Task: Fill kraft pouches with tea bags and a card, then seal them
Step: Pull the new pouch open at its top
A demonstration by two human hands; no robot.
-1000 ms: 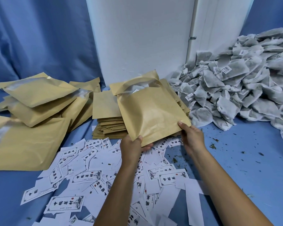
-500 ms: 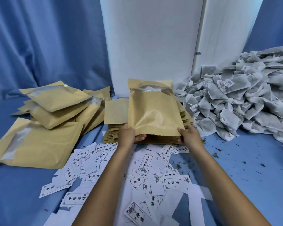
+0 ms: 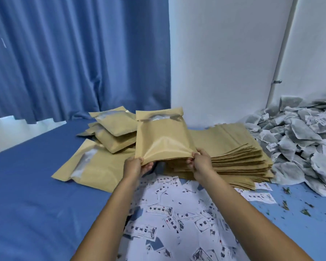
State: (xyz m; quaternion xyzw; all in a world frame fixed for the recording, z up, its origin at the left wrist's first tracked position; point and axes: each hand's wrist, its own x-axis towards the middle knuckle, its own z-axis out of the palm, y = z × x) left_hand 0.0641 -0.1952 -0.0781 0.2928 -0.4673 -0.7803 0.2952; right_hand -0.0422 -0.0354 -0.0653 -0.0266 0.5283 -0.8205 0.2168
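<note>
Between both hands, a filled kraft pouch stands upright; the left hand and right hand pinch its bottom corners, probably to settle contents before sealing. Cards lie below the wrists.

Bulging kraft pouch stands upright, mouth open, above scattered cards.
</note>
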